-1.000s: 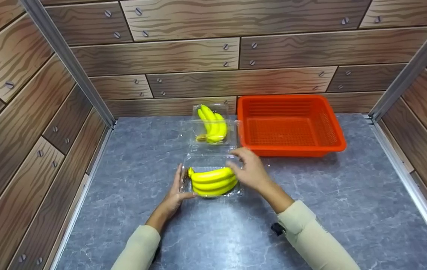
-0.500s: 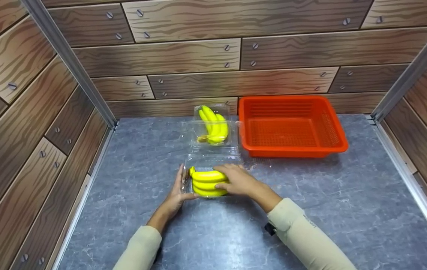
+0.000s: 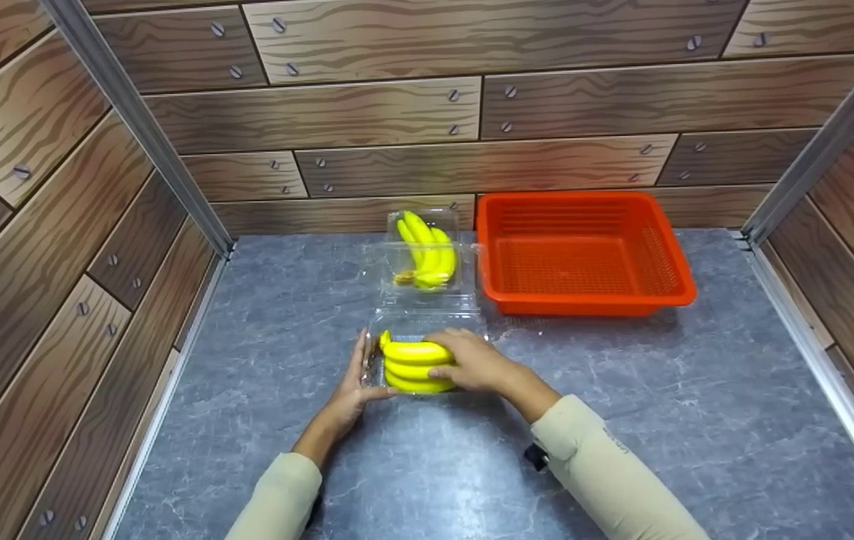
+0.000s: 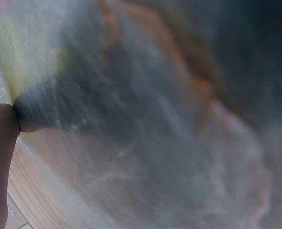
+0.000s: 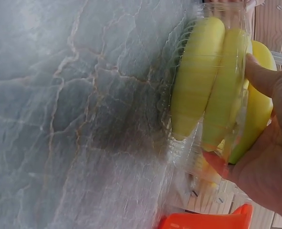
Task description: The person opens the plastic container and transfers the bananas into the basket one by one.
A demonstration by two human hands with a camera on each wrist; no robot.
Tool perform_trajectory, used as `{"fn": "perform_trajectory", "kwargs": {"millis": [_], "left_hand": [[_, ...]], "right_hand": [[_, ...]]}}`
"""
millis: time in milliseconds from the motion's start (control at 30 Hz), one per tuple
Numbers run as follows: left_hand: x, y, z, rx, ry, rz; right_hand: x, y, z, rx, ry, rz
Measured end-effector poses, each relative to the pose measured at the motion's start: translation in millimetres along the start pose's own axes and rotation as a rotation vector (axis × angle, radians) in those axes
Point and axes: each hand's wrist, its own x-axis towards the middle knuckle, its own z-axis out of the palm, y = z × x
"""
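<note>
In the head view, a bunch of yellow bananas (image 3: 413, 370) lies in a clear plastic clamshell box (image 3: 373, 371) whose lid stands open at the back. My left hand (image 3: 349, 399) holds the box at its front left corner, thumb along the front and fingers on the left side. From the right, my right hand (image 3: 474, 361) grips the right end of the bunch and covers it. The right wrist view shows the bananas (image 5: 198, 81) through the box wall, with my right thumb (image 5: 261, 76) over them. Only a thumb (image 4: 1, 143) and blurred tabletop show in the left wrist view.
Behind the box, a second bunch of bananas (image 3: 438, 262) sits in another clear container (image 3: 445, 218) near the back wall. A red plastic basket (image 3: 584, 306) stands at the back right. Wood-patterned walls (image 3: 389, 169) enclose the grey marbled table (image 3: 284, 300).
My right hand has come from the box's right rim onto the bananas and taken hold of their right end. The bunch has shifted slightly. My left hand has stayed on the box.
</note>
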Motion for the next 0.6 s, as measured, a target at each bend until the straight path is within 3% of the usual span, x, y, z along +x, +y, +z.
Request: {"fn": "perform_trajectory", "kwargs": {"millis": [400,600], "left_hand": [[0.4,0.5,3.2,-0.016,-0.001,0.022],[-1.2,0.9,0.7,0.006,0.012,-0.014]], "right_hand": [[-3.0,2.2,0.3,0.037,0.021,0.007],[-1.8,2.6,3.3,0.031,0.038,-0.009]]}}
